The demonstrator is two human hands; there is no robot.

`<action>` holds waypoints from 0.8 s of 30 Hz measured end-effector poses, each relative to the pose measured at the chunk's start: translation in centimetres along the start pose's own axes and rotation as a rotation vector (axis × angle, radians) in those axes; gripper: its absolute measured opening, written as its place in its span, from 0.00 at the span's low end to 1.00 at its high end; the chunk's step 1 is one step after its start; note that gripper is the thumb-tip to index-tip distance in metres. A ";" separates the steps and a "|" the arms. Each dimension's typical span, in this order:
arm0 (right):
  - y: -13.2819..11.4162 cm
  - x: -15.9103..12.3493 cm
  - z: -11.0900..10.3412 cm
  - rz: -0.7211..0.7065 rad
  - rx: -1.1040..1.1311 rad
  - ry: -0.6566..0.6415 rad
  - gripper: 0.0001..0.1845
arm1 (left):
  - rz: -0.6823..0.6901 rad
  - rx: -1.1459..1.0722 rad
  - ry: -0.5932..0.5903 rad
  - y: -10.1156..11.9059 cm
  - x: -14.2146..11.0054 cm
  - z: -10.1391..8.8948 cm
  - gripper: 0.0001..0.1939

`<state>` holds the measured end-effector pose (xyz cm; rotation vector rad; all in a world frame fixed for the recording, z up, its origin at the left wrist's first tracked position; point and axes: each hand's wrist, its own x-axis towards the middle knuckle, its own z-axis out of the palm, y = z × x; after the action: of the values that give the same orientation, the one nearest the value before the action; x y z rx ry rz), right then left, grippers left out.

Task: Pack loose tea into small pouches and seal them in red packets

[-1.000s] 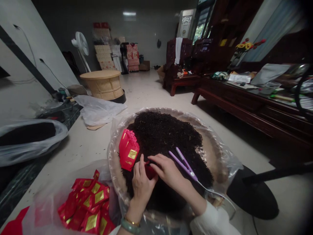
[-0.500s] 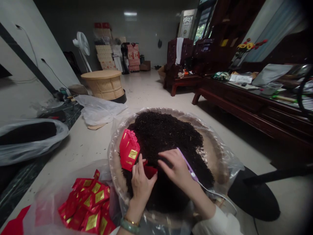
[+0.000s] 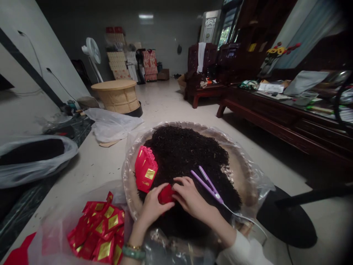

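Note:
Between both hands, over the near part of a wide round basket (image 3: 245, 165) lined with clear plastic, is a small red packet (image 3: 166, 195). My left hand (image 3: 151, 206) wraps it from the left, thumb in front. The fingers of my right hand (image 3: 190, 197) close on its right edge. Dark loose tea leaves (image 3: 187, 151) are heaped in the basket. A stack of flat red packets (image 3: 146, 169) with gold labels lies on the leaves at the left. Right of my hands, a purple hair straightener (image 3: 208, 186) rests on the leaves with its jaws apart.
A plastic bag of red-and-gold packets (image 3: 99, 232) stands at the front left. Behind it sits another bag (image 3: 68, 147) of dark leaves. A black round stand base (image 3: 289, 221) is at the right, and a dark wooden table (image 3: 264, 114) beyond. A wicker drum-shaped stool (image 3: 117, 97) stands further back.
My right hand has moved left and down onto the red packet, closing on it beside my left hand. The straightener, partly covered before, now shows fully. My left wrist has shifted left.

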<state>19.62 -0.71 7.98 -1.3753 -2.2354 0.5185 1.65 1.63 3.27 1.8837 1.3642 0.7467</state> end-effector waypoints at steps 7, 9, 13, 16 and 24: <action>-1.0 0.4 0.0 0.162 0.193 0.073 0.04 | -0.053 -0.194 -0.071 0.5 -0.2 1.7 0.13; -0.6 0.8 0.2 0.182 0.213 0.157 0.09 | -0.054 -0.186 -0.039 0.8 -0.2 2.1 0.13; 0.9 1.0 -0.4 0.225 0.307 0.360 0.15 | -0.059 -0.167 0.035 0.4 0.0 2.3 0.12; 1.5 0.3 -1.5 0.210 0.341 0.558 0.15 | -0.015 -0.193 0.112 -0.4 -0.2 2.2 0.19; -0.4 -1.5 -2.7 -0.166 0.001 0.039 0.13 | 0.132 -0.283 -0.026 -0.3 -0.9 1.8 0.35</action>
<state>21.40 -2.04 10.15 -1.1757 -2.2916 0.4316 2.60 0.50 1.91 1.7619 1.0635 0.9253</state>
